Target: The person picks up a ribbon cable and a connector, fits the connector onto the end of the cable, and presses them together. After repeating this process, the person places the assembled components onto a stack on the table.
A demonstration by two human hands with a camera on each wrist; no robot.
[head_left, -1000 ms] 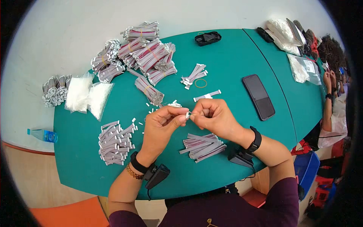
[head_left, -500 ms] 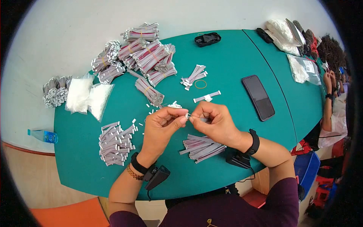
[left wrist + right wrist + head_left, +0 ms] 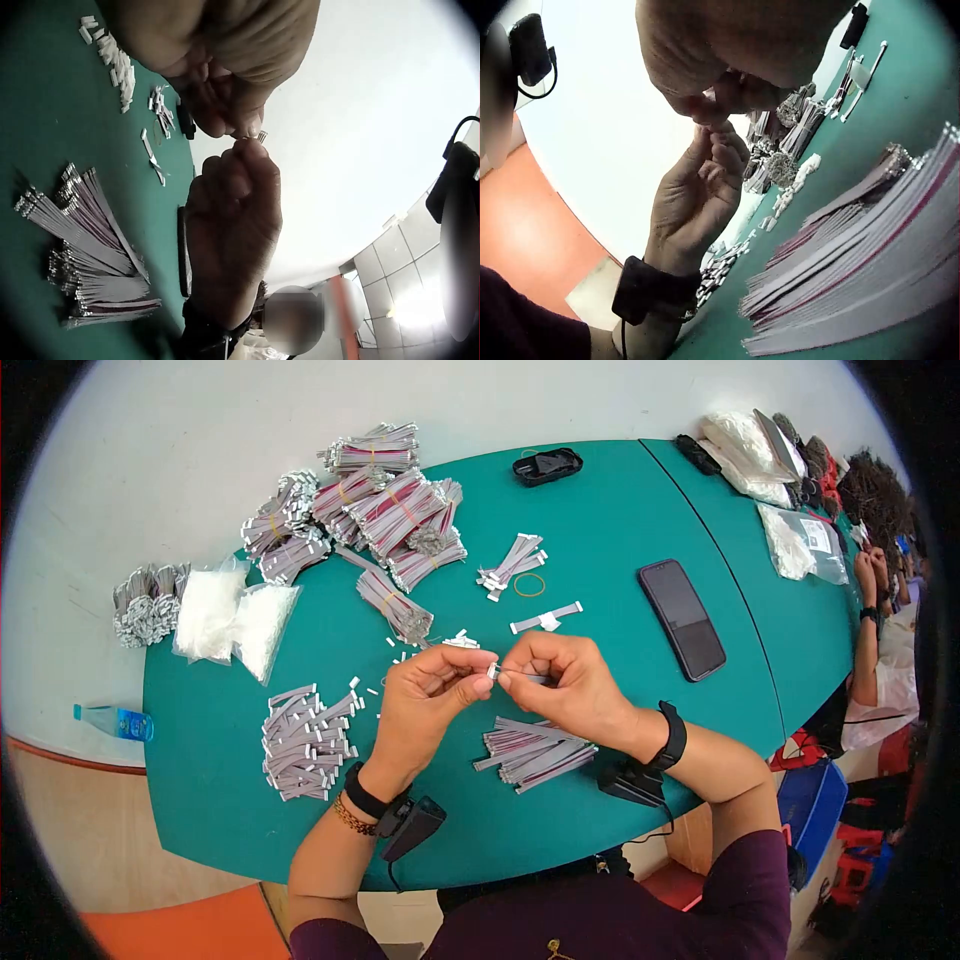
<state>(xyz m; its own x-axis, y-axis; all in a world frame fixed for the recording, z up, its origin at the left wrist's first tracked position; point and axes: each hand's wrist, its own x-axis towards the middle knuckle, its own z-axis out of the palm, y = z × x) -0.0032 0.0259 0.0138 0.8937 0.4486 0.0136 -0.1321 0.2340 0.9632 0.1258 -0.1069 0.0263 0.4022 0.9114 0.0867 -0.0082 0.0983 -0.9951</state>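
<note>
White, likely featherlight connector point(image 3: 493, 671) pinched in the left hand point(image 3: 422, 698); the right hand point(image 3: 580, 690) pinches a grey cable point(image 3: 538, 679) (bendy, I'd guess; best held near its tip).

On the table point(image 3: 600, 520), the rubber band point(image 3: 543, 584) was positioned between the cable group point(image 3: 514, 564) at left and the phone point(image 3: 682, 620) at right.

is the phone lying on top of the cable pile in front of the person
No, the phone lies flat on the green table, off to the right of the cable pile.
</note>
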